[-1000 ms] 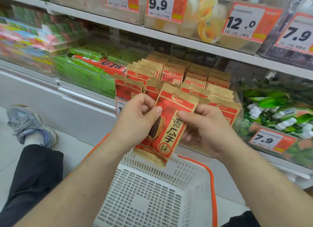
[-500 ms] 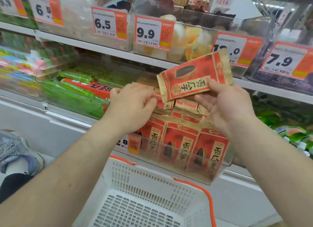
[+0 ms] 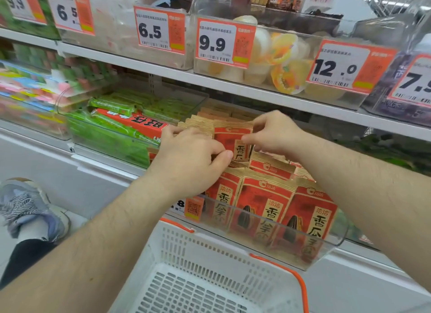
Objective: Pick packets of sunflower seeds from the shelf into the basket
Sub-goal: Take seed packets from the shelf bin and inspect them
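Red and gold sunflower seed packets [image 3: 268, 210] stand in rows inside a clear plastic bin [image 3: 331, 247] on the lower shelf. One packet [image 3: 233, 137] is upright above the back rows. My left hand [image 3: 191, 156] pinches its lower left side, and my right hand [image 3: 275, 133] grips its upper right corner. The white slatted basket [image 3: 177, 240] with orange handles sits on the floor right below the bin. I see no packet in the visible part of the basket.
A clear bin of green snack bars and a red box [image 3: 130, 123] stands left of the seeds. The upper shelf [image 3: 163, 72] carries bins of jelly cups [image 3: 279, 56] with orange price tags. My shoe [image 3: 30, 210] rests on the floor at left.
The packet was held over the basket, then lifted sideways in my right hand to the upper shelf. Now it stands upright at the bin's back rows, with both hands on it.
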Demonstrator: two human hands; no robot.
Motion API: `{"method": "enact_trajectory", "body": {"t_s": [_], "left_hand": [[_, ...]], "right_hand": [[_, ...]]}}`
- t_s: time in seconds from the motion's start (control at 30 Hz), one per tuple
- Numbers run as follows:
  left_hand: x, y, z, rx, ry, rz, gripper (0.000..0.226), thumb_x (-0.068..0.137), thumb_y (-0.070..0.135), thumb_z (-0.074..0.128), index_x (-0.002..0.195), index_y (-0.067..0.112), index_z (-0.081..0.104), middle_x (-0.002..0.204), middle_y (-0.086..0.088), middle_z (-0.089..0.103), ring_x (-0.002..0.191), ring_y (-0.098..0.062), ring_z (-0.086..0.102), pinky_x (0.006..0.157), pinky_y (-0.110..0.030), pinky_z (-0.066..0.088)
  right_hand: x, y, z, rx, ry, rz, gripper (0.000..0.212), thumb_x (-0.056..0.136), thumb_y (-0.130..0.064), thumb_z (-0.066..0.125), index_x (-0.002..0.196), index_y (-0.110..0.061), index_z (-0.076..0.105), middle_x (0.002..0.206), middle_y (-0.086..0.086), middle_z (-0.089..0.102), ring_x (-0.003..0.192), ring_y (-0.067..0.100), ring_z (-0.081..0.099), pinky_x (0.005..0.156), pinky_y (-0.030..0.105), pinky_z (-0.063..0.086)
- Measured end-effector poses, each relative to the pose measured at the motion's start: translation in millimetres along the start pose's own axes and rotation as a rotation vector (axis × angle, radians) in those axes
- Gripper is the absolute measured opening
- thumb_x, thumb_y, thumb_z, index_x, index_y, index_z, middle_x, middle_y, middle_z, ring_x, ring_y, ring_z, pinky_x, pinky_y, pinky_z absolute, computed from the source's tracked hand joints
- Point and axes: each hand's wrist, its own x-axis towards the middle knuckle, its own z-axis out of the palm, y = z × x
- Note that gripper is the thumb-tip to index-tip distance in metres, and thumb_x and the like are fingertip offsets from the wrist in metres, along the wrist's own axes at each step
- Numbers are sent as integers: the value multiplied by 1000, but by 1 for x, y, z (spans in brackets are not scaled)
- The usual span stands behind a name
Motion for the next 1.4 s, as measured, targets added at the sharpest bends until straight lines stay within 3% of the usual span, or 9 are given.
{"method": "enact_trajectory", "body": {"t_s": [0.13, 0.3, 0.47, 0.6, 0.8, 0.93, 1.03, 1.23, 1.4], "left_hand": [[-2, -1, 4, -9, 31, 15, 45, 97, 53, 27, 74, 36, 62, 93, 19, 64, 107, -6, 49, 104, -45, 18], [-5, 3, 5, 4, 58, -15, 46, 98, 50, 29, 91, 34, 72, 103, 19, 59, 115, -7, 44, 108, -45, 13], [-9, 7, 3, 42, -58, -46, 51, 94, 52, 17, 92, 32, 63, 113, 20, 62, 132, -8, 35, 115, -55, 4], [-11, 12, 0, 48, -127, -56, 51, 97, 50, 17, 109, 32, 64, 131, 17, 57, 145, -14, 22, 116, -59, -3], [-12, 17, -3, 52, -135, -75, 44, 101, 49, 22, 117, 34, 61, 144, 16, 49, 150, -15, 13, 116, -60, -7], [-13, 19, -5, 57, -137, -93, 46, 101, 50, 22, 118, 34, 61, 148, 15, 46, 150, -15, 13, 116, -60, -5], [-15, 21, -5, 42, -138, -115, 46, 101, 51, 22, 121, 35, 61, 152, 13, 41, 150, -16, 11, 116, -60, -6], [-22, 26, -9, -53, -74, -126, 38, 100, 50, 32, 123, 36, 59, 154, 13, 36, 148, -13, 15, 118, -57, -3], [-34, 33, -22, -326, 487, -135, 42, 90, 46, 49, 121, 19, 55, 131, 4, 47, 125, -16, 42, 106, -42, 27]], "right_hand": [[8, -11, 2, -163, 78, -88, 10, 87, -32, 74, 84, -22, 74, 84, -5, 69, 74, 9, 61, 58, 25, 45], [17, -8, 10, -371, -70, 55, 19, 84, -30, 77, 90, -12, 76, 94, 3, 72, 89, 21, 66, 81, 38, 57], [8, -6, 0, 17, -126, 93, 62, 84, -51, 71, 132, -14, 59, 114, 3, 70, 94, 19, 66, 87, 39, 49], [0, -1, -2, 146, -250, 108, 95, 59, -81, 66, 130, -19, 53, 112, 1, 70, 106, 21, 63, 95, 48, 45], [-10, -2, 1, -41, -264, -10, 81, 73, -43, 82, 135, -35, 30, 115, -2, 55, 101, 20, 58, 88, 40, 50], [-19, -7, 7, -326, -94, -115, 18, 83, -35, 76, 91, -32, 60, 113, -4, 64, 111, 21, 57, 105, 48, 43], [-25, -8, 6, -375, 74, -160, 16, 92, -37, 67, 105, -29, 71, 146, -2, 53, 137, 24, 44, 114, 47, 28], [-44, -20, -15, 352, 662, -224, 22, 98, -32, 55, 80, -20, 59, 78, -7, 61, 81, 20, 60, 77, 40, 52], [-52, -23, -36, 971, 845, -42, 37, 98, -36, 48, 64, -23, 45, 70, -2, 60, 74, 24, 64, 71, 42, 53]]}}
